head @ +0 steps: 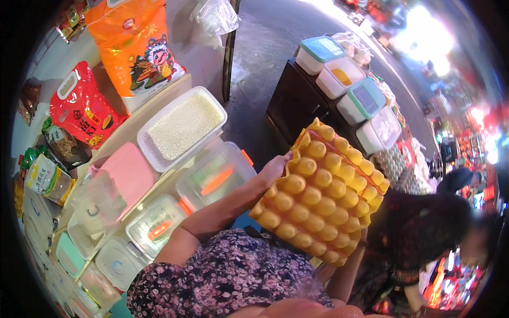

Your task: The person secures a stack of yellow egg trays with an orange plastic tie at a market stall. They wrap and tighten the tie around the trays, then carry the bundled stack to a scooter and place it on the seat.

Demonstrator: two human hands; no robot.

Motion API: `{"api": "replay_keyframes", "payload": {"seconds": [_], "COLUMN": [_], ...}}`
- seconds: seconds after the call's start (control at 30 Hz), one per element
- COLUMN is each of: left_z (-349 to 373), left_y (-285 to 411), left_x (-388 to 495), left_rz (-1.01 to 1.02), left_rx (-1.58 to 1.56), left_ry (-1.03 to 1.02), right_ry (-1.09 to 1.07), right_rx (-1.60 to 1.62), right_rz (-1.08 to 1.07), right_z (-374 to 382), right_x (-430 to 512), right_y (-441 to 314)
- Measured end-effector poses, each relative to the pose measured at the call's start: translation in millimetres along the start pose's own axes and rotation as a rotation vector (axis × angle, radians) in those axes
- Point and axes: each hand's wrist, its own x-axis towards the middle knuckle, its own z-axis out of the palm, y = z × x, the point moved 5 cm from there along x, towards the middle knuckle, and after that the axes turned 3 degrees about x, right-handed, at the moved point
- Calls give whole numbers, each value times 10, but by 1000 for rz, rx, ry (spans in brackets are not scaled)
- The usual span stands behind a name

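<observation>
A yellow egg tray (318, 190), or a stack of them, tied with red string, is held up in front of my chest, its rows of round bumps facing the camera. My left hand (280, 165) grips the tray's upper left edge, with most of its fingers hidden behind it. On the lower right side, my right hand (364, 236) is almost wholly hidden by the tray, so its grip cannot be made out. Whether eggs are inside does not show.
At left, an open tub of pale grain (185, 129), a pink lid (129, 175) and clear lidded boxes (214, 175) line a stand below an orange bag (135, 51) and a red bag (85, 107). A dark cabinet (298, 103) bears plastic containers (362, 99). Another person (425, 226) is close at right.
</observation>
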Motion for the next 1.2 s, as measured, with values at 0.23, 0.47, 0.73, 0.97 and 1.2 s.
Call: {"api": "replay_keyframes", "payload": {"seconds": [0.23, 0.47, 0.73, 0.97, 1.2], "left_z": [50, -169, -411, -697, -961], "left_y": [276, 1038, 2266, 3169, 4062], "left_x": [1804, 3105, 4040, 5141, 6000], "left_rz": [55, 208, 197, -17, -79], "left_rx": [-102, 63, -115, -224, -64], "left_ry": [46, 60, 184, 50, 64], "right_ry": [-45, -153, -230, -187, -195], "right_rx": [-64, -144, -135, -91, -68], "right_rz": [43, 54, 36, 53, 19], "right_z": [649, 1779, 3322, 4456, 5542], "right_x": [1791, 3091, 4162, 4770, 5525], "right_y": [-440, -854, -940, -790, -887]}}
